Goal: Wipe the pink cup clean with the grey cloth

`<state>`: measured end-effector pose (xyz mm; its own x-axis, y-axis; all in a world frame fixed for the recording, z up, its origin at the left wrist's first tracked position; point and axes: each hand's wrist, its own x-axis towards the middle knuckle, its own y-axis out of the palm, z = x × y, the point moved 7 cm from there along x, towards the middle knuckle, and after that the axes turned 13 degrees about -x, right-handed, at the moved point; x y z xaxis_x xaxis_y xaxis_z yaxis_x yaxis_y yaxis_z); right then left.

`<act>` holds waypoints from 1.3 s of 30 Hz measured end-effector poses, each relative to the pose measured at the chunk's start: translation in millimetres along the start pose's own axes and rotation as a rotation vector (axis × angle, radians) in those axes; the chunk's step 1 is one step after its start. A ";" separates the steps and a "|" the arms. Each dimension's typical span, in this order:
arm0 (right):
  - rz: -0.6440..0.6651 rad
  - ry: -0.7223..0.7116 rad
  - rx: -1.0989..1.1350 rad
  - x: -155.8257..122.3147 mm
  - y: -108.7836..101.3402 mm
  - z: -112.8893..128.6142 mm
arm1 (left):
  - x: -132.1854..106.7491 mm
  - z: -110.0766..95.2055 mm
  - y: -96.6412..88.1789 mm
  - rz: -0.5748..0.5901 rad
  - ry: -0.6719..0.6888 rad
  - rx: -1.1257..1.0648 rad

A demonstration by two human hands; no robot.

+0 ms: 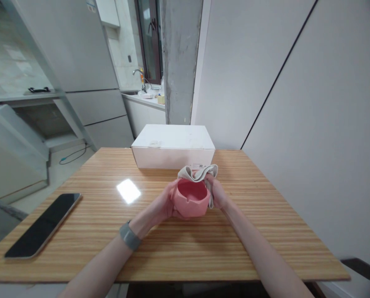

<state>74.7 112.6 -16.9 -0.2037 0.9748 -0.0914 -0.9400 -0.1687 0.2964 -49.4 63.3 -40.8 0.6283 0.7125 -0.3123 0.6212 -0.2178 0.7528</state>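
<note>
A pink ashtray [191, 198] is being held over the wooden table [234, 252], just in front of a white box [172, 147], with the left hand [162, 203] curling its fingers around its side while the right hand [217, 192] is pinching a beige cloth [199, 173] against the rim.

You can read no text anywhere in this view. The white cardboard box [173, 147] on the counter [253, 231] carries a small printed label [200, 164] at the lower right of its front face, but its lettering is too small and blurred to make out. The small orange bottle [142, 76] beside the faucet [137, 72] shows nothing legible either.
</note>
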 end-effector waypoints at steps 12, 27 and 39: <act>0.038 -0.041 -0.059 -1.4 12.8 -4.3 | 7.9 -0.5 -22.3 -0.239 0.119 0.014; -0.443 -0.396 -0.094 -29.5 23.3 -14.0 | -2.2 -21.3 -16.9 -0.336 0.329 0.072; -0.180 -0.106 0.053 -0.5 -0.9 -2.3 | -4.7 -12.5 -3.0 -0.148 0.048 0.068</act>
<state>75.0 111.9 -19.3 -0.0012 0.9989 -0.0475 -0.9424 0.0147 0.3342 -60.0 68.9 -34.3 0.5056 0.7707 -0.3878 0.7365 -0.1514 0.6593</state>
